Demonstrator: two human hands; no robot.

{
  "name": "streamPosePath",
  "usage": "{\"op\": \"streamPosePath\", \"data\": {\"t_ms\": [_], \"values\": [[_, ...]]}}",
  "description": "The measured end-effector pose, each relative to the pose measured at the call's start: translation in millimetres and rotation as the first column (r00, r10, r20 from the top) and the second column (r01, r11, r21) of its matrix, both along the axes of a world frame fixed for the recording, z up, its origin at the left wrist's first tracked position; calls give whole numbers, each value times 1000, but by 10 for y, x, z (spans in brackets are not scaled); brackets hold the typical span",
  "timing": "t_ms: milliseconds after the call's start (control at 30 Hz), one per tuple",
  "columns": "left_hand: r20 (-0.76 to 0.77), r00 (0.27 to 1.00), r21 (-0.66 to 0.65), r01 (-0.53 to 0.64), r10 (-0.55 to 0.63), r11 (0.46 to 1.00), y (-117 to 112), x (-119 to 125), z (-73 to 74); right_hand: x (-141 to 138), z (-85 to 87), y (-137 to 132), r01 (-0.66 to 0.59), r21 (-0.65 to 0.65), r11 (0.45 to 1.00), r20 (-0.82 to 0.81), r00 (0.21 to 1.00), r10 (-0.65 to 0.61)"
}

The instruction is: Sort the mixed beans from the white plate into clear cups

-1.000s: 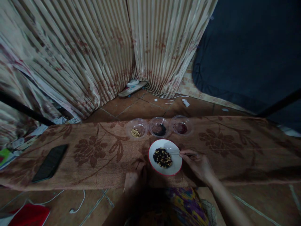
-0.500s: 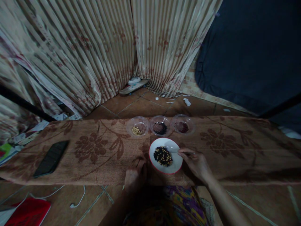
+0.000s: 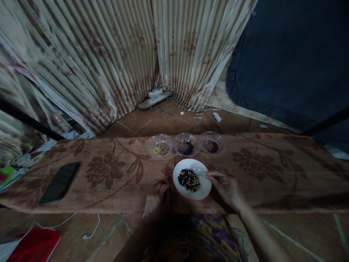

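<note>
Hanging in folds, striped curtains (image 3: 109, 54) fill the far side, with dark blue fabric (image 3: 289, 62) to their right. In front runs a long table under a brown floral tablecloth (image 3: 117, 196). A white plate with a red rim (image 3: 200, 191) sits near its front edge, between the two hands. The right hand (image 3: 225, 187) pinches a thin metal utensil at the plate's right side; the left hand (image 3: 157, 200) rests on the cloth to the plate's left, fingers curled — too dim to tell whether they hold anything. A dark smartphone (image 3: 59, 183) lies well off to the left. Three clear plastic bowls stand in a row just beyond the plate. The metal utensil (image 3: 201, 175) reaches in over the plate toward a heap of mixed black and pale yellow beans (image 3: 188, 180). More beans lie in the bowls — pale yellow ones (image 3: 157, 150) left, black ones (image 3: 188, 147) middle, dark red ones (image 3: 213, 146) right.
</note>
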State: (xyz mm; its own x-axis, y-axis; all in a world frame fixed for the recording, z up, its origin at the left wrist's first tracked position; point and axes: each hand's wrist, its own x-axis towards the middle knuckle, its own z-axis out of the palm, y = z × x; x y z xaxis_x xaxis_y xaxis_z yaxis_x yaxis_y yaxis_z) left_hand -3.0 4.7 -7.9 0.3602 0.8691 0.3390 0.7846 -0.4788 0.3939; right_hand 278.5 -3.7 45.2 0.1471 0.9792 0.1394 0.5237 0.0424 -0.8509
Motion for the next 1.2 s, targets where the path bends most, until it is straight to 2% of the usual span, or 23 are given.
{"op": "streamPosePath", "data": {"t_ms": [200,300,433,533,600,700,767,833,933,1000,1067,1200], "values": [[-11,1000,10,-6,6,1000,-6,12,30,15,-15,-26,51,22,998,-49,998,-49],[-2,1000,23,-7,7,1000,-4,13,13,90,27,9,150,49,988,-117,983,-143],[33,999,44,-15,13,999,6,15,-35,313,218,218,352,201,914,-172,932,-320],[57,998,67,-25,21,997,18,14,-67,495,350,428,424,307,852,-179,905,-385],[61,998,73,-25,20,997,24,10,-77,561,366,524,437,314,843,-171,899,-402],[54,998,58,-14,11,998,20,6,-62,532,285,534,447,296,844,-169,894,-414],[40,999,40,-11,9,999,9,8,-35,441,201,450,440,275,855,-185,897,-402],[23,1000,27,-18,17,999,0,11,-7,322,123,321,396,212,894,-198,913,-357],[4,1000,23,-18,18,1000,-6,12,13,155,38,124,249,69,966,-197,953,-232],[-3,1000,17,-12,12,1000,-3,9,7,73,6,33,147,19,989,-162,976,-142],[-2,1000,10,-5,5,1000,-1,7,-6,18,-9,-16,93,17,996,-110,990,-90],[23,1000,12,-9,9,1000,-1,13,-4,-48,-16,-40,73,57,996,-28,997,-72]]}}
